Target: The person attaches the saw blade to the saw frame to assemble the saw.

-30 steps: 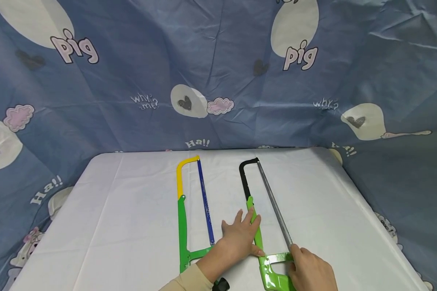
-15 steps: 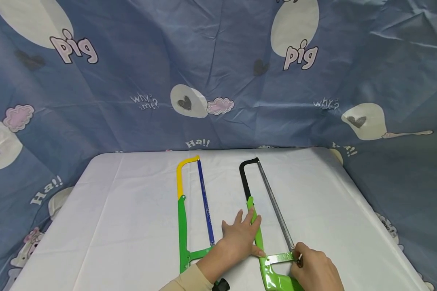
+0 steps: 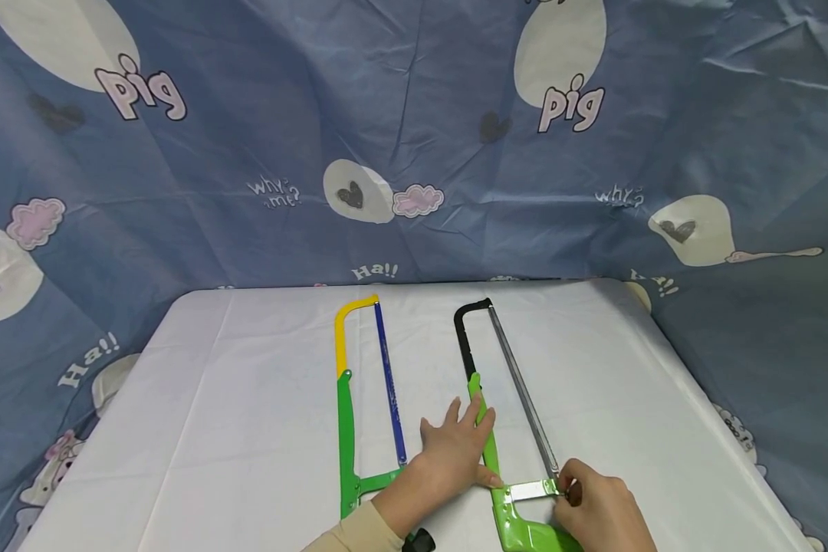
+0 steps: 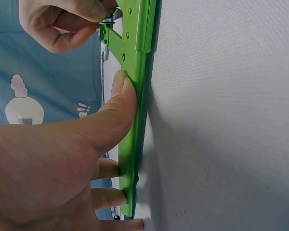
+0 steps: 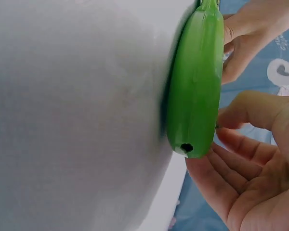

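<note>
A hacksaw (image 3: 527,529) with a light green frame, black front arm and grey blade (image 3: 522,383) lies on the white-covered table. My left hand (image 3: 451,452) rests on its green frame, fingers spread and fairly straight; in the left wrist view the thumb (image 4: 118,108) presses the frame's flat side. At the blade's near end my right hand (image 3: 603,506) pinches the small metal wing nut (image 4: 108,19), mostly hidden by the fingertips. The right wrist view shows the green handle (image 5: 195,82) beside that hand, with a dark hole in its end.
A second hacksaw (image 3: 346,429), with a green and yellow frame and blue blade, lies to the left, partly under my left forearm. A black round-ended piece (image 3: 421,540) shows below that wrist. Printed blue cloth (image 3: 414,138) hangs behind the table (image 3: 248,429).
My right hand has shifted slightly right and turned at the blade's near end, its fingers now pinching the wing nut. The left hand and both saws stay nearly still.
</note>
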Tool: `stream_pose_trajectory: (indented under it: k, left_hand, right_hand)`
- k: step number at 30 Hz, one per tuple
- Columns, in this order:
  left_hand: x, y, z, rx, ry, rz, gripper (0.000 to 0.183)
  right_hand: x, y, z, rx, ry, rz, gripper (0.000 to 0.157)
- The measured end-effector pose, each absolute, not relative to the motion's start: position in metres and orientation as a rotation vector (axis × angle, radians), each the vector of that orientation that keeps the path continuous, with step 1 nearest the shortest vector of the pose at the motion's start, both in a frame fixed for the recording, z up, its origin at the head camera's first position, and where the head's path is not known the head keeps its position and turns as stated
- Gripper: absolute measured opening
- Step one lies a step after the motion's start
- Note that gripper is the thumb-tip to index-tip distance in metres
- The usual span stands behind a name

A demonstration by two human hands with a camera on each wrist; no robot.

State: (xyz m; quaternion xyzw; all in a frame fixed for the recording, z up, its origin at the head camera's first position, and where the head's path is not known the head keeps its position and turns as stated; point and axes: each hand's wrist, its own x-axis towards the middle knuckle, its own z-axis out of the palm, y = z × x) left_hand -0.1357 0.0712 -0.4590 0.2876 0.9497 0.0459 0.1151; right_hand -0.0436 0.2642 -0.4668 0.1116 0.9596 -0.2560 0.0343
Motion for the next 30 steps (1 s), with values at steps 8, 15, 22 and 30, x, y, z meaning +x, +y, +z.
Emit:
stream_pose_trajectory:
  k: [8,15,22,30]
  left_hand:
    - [-0.135,0.071,-0.46,0.841,2.785,0.124,0.102]
    - [-0.135,0.072,-0.458,0.825,2.781,0.122,0.103]
    - [-0.135,0.073,-0.456,0.823,2.791,0.119,0.104]
    - [-0.134,0.073,-0.456,0.825,2.783,0.121,0.104]
  right_hand:
    - [-0.045,0.269,-0.467,0.407,2.871,-0.944,0.02]
    - [-0.045,0.278,-0.467,0.44,2.784,-1.056,0.019]
    - [-0.047,0.284,-0.47,0.547,2.591,-1.276,0.022]
    - [-0.046,0.299,-0.479,0.383,2.333,-1.579,0.03]
